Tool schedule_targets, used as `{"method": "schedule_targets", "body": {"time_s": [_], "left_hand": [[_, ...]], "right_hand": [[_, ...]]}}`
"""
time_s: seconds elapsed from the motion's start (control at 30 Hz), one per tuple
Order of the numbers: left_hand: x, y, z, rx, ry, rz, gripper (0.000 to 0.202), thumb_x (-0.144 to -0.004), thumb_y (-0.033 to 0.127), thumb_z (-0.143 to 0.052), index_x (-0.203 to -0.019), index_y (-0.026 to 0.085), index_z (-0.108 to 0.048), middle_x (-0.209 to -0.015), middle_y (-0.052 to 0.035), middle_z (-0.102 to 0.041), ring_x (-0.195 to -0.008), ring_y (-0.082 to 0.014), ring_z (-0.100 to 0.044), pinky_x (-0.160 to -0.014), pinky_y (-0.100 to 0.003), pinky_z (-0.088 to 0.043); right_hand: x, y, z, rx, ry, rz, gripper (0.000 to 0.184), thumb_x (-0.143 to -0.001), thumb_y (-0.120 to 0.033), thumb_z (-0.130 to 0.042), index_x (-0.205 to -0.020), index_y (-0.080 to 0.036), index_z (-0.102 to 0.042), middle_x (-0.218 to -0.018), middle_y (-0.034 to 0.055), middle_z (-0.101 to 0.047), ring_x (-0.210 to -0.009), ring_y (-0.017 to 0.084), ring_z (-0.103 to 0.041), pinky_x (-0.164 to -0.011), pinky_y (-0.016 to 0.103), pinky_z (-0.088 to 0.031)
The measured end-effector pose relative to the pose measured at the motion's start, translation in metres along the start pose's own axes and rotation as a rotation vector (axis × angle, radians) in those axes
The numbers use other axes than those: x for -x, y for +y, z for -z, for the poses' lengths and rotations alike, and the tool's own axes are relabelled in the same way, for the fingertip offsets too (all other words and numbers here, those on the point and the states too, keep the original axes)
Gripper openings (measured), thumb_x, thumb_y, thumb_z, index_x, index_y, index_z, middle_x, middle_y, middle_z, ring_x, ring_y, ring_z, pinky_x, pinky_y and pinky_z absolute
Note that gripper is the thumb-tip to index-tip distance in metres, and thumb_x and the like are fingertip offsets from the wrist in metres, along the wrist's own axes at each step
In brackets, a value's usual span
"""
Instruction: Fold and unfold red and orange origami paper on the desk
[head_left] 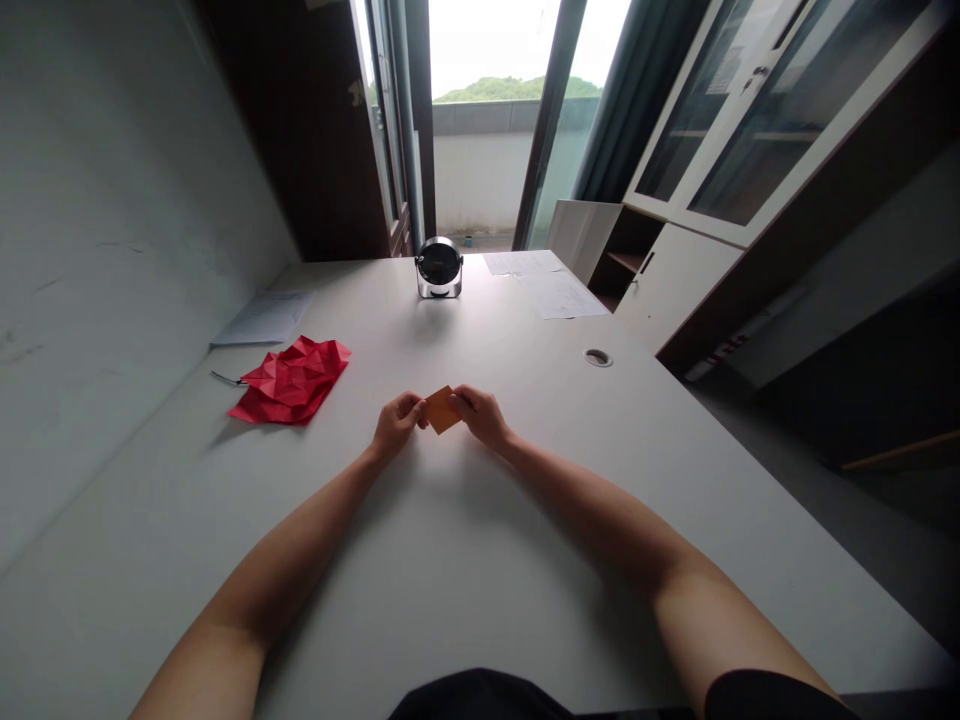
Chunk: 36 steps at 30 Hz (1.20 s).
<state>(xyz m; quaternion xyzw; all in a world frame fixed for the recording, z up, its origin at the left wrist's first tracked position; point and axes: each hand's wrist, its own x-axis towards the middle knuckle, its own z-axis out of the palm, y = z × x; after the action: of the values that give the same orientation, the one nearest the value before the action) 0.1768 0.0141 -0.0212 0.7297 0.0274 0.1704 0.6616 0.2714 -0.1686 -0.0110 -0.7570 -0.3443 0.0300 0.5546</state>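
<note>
A small folded orange paper (441, 411) is held just above the white table (480, 540), near its middle. My left hand (397, 421) pinches its left edge with closed fingers. My right hand (481, 413) pinches its right edge, fingers curled over the top. Both forearms reach in from the near edge and rest on the table. The underside of the paper is hidden.
A creased red paper sheet (291, 381) lies to the left, with a thin dark object (223, 378) beside it. White papers lie at far left (264, 317) and far right (551, 282). A small round black fan (439, 267) stands at the far edge. A cable hole (598, 357) is at right.
</note>
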Motion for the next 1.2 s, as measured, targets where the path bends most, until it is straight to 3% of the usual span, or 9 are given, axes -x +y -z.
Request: {"method": "schedule_targets", "body": {"time_s": [0.3, 0.5, 0.57, 0.7, 0.93, 1.07, 1.2], "left_hand": [[-0.003, -0.002, 0.001, 0.050, 0.019, 0.004, 0.032, -0.084, 0.048, -0.069, -0.088, 0.016, -0.066, -0.069, -0.0012, -0.063, -0.061, -0.0140, -0.058, -0.061, -0.028, -0.048], [-0.005, -0.005, 0.006, -0.012, 0.178, -0.015, 0.029, -0.081, 0.046, -0.070, -0.084, 0.017, -0.067, -0.076, -0.0017, -0.064, -0.069, -0.0144, -0.058, -0.067, -0.027, -0.048], [-0.003, -0.002, 0.006, -0.059, 0.192, -0.042, 0.027, -0.083, 0.044, -0.069, -0.085, 0.018, -0.068, -0.077, -0.0019, -0.064, -0.071, -0.0152, -0.058, -0.068, -0.027, -0.047], [0.004, 0.015, 0.000, -0.208, 0.178, -0.163, 0.020, -0.083, 0.039, -0.070, -0.081, 0.019, -0.070, -0.081, -0.0035, -0.065, -0.078, -0.0174, -0.060, -0.074, -0.029, -0.048], [0.014, 0.031, -0.009, -0.448, 0.113, -0.351, 0.013, -0.090, 0.033, -0.064, -0.088, 0.022, -0.072, -0.084, -0.0037, -0.064, -0.075, -0.0162, -0.058, -0.075, -0.030, -0.048], [0.012, 0.026, -0.007, -0.479, 0.110, -0.377, 0.013, -0.091, 0.033, -0.063, -0.093, 0.022, -0.071, -0.087, -0.0038, -0.065, -0.075, -0.0154, -0.060, -0.074, -0.030, -0.051], [0.008, 0.018, -0.004, -0.445, 0.083, -0.360, 0.014, -0.091, 0.032, -0.063, -0.094, 0.022, -0.071, -0.091, -0.0043, -0.067, -0.079, -0.0155, -0.063, -0.074, -0.029, -0.053]], "right_hand": [[0.000, 0.005, -0.001, -0.058, 0.034, -0.007, 0.031, -0.092, -0.047, -0.050, -0.083, -0.019, -0.062, -0.062, -0.0022, -0.053, -0.059, 0.013, -0.045, -0.055, 0.024, -0.034], [-0.001, 0.013, -0.006, 0.038, -0.096, 0.025, 0.020, -0.085, -0.036, -0.056, -0.073, -0.019, -0.058, -0.066, -0.0020, -0.055, -0.062, 0.012, -0.045, -0.059, 0.024, -0.037], [0.000, 0.012, -0.007, 0.082, -0.127, 0.071, 0.015, -0.084, -0.032, -0.058, -0.077, -0.020, -0.061, -0.073, -0.0009, -0.059, -0.065, 0.013, -0.048, -0.062, 0.024, -0.040], [0.002, 0.004, -0.004, 0.149, -0.102, 0.200, 0.015, -0.091, -0.032, -0.058, -0.095, -0.021, -0.066, -0.088, 0.0034, -0.063, -0.072, 0.015, -0.053, -0.070, 0.027, -0.044], [0.003, -0.008, 0.000, 0.210, -0.061, 0.406, 0.020, -0.097, -0.035, -0.057, -0.089, -0.022, -0.069, -0.086, 0.0059, -0.062, -0.084, 0.018, -0.054, -0.080, 0.031, -0.045], [0.003, -0.008, 0.001, 0.179, -0.030, 0.397, 0.021, -0.098, -0.035, -0.056, -0.088, -0.021, -0.069, -0.084, 0.0051, -0.062, -0.082, 0.018, -0.054, -0.078, 0.031, -0.045], [0.004, -0.007, 0.000, 0.090, -0.028, 0.294, 0.023, -0.096, -0.036, -0.057, -0.085, -0.019, -0.068, -0.081, 0.0033, -0.062, -0.069, 0.014, -0.053, -0.067, 0.026, -0.043]]}}
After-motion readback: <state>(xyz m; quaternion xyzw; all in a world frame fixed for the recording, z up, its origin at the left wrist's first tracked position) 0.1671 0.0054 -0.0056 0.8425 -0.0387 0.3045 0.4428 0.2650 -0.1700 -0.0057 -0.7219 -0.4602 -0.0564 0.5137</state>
